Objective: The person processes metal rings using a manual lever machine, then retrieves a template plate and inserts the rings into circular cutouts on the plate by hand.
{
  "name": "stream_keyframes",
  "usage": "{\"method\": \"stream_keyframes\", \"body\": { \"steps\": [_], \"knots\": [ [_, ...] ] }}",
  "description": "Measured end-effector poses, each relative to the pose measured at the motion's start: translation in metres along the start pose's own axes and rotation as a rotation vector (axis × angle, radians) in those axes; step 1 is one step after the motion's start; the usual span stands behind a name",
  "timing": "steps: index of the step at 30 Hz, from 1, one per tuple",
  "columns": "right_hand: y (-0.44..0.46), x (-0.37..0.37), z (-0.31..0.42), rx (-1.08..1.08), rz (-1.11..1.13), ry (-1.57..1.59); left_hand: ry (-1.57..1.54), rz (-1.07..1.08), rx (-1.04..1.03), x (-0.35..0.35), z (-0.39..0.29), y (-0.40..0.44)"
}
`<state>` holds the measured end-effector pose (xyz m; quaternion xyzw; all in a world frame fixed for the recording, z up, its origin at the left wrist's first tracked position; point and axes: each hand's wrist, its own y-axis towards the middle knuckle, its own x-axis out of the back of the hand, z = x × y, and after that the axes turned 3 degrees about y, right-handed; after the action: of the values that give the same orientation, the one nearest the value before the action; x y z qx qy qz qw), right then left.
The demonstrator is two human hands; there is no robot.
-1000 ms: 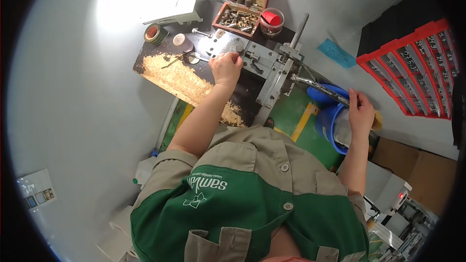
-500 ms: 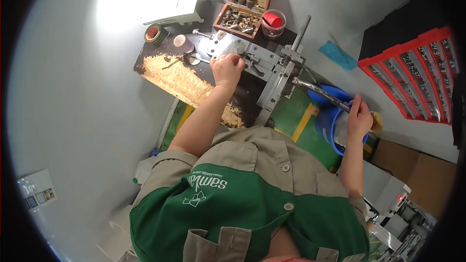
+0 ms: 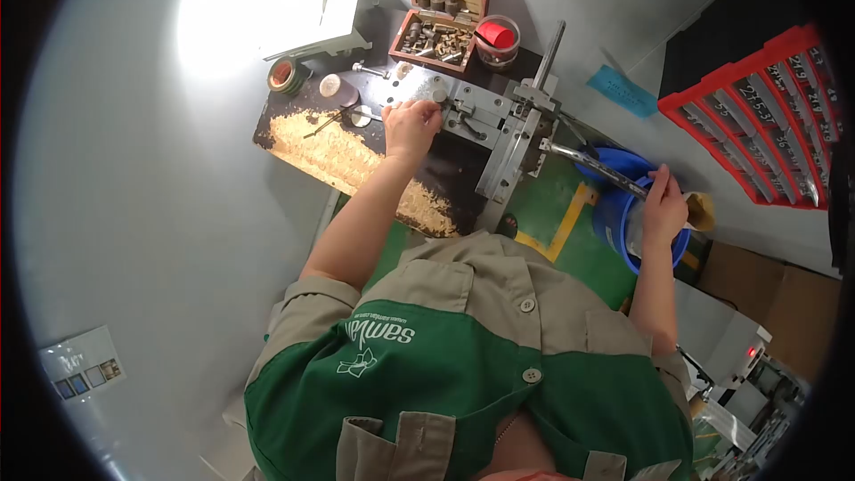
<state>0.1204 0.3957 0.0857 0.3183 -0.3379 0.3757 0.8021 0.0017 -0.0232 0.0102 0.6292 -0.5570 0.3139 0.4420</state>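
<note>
My left hand (image 3: 411, 129) is closed at the near edge of a metal bench machine (image 3: 476, 107), its fingers pinched together. A thin rod shows just left of these fingers, but what they hold is too small to make out. Off to the right, my right hand (image 3: 664, 207) grips the end of a long metal lever (image 3: 592, 164) that runs out from the machine. Left of my left hand lie a round pale disc (image 3: 361, 116), dark hex keys (image 3: 325, 123) and a pinkish bottle (image 3: 338, 89).
Behind the machine stand an open wooden box (image 3: 434, 42) of metal parts and a jar (image 3: 498, 52). A roll of tape (image 3: 286, 77) lies at left. Blue buckets (image 3: 614, 223) are below my right hand. Red drawers (image 3: 753, 116) hang at right.
My view has shifted slightly. Both hands keep their grips, and the lever stands at about the same angle to the machine.
</note>
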Motion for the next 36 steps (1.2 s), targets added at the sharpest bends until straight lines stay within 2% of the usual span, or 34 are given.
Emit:
{"method": "stream_keyframes", "body": {
  "steps": [3,4,5,6,8,10,12,13,14,18,20,21,22,23,24,26,27,30,31,32,34,35,36],
  "knots": [
    [0.004,0.018,0.012,-0.125,0.166,0.02,0.013,0.006,-0.05,-0.001,0.003,0.005],
    [0.0,0.015,0.017,-0.077,0.088,0.103,0.025,-0.012,-0.066,-0.002,0.005,0.006],
    [-0.001,0.01,0.014,0.0,0.026,-0.006,0.017,-0.01,-0.071,0.0,0.005,0.006],
    [0.004,0.004,0.006,-0.038,0.032,-0.105,0.022,0.013,-0.077,0.001,0.005,0.007],
    [0.007,0.011,0.005,-0.148,0.178,-0.073,0.026,0.034,-0.08,0.003,0.004,0.008],
    [-0.003,0.015,0.017,-0.139,0.078,0.04,-0.024,0.064,-0.07,0.006,0.005,0.01],
    [0.0,-0.005,-0.002,-0.155,-0.016,-0.144,-0.037,0.05,-0.088,0.007,0.006,0.008],
    [-0.001,-0.008,-0.008,-0.047,-0.098,-0.027,-0.042,0.043,-0.096,0.006,0.006,0.009],
    [0.002,-0.006,-0.007,-0.096,-0.017,-0.154,-0.05,0.02,-0.119,0.004,0.007,0.008],
    [0.003,0.009,0.016,-0.21,0.096,-0.108,-0.061,0.021,-0.163,0.0,0.011,0.009],
    [-0.003,0.014,0.036,-0.212,-0.01,-0.026,-0.034,0.029,-0.176,0.0,0.015,0.011],
    [-0.004,0.008,0.026,-0.165,-0.038,-0.058,-0.032,0.027,-0.179,0.004,0.014,0.013],
    [0.0,-0.001,0.011,-0.247,-0.021,-0.179,-0.033,0.044,-0.186,0.009,0.013,0.013],
    [0.002,-0.001,0.012,-0.15,-0.053,-0.138,-0.037,0.06,-0.196,0.012,0.012,0.014],
    [0.005,0.003,0.013,-0.222,0.07,-0.241,-0.051,0.071,-0.198,0.009,0.015,0.015],
    [0.002,0.01,0.022,-0.232,0.033,-0.114,-0.051,0.069,-0.202,0.008,0.015,0.015],
    [-0.003,0.004,0.02,-0.197,-0.068,-0.045,-0.047,0.067,-0.204,0.008,0.015,0.016],
    [0.004,-0.006,-0.002,-0.209,-0.033,-0.191,-0.051,0.062,-0.214,0.011,0.014,0.014],
    [0.003,-0.007,-0.004,-0.149,-0.04,-0.208,-0.05,0.052,-0.221,0.011,0.011,0.014],
    [0.003,-0.004,-0.002,-0.19,0.012,-0.208,-0.053,-0.005,-0.262,0.011,0.009,0.013],
    [0.003,0.006,0.013,-0.271,0.117,-0.224,-0.09,0.044,-0.205,0.004,0.013,0.012],
    [0.003,0.011,0.015,-0.305,0.142,-0.181,-0.128,0.054,-0.186,0.005,0.013,0.012],
    [0.0,0.016,0.025,-0.283,0.074,-0.072,-0.134,0.047,-0.188,0.002,0.014,0.012]
  ]
}}
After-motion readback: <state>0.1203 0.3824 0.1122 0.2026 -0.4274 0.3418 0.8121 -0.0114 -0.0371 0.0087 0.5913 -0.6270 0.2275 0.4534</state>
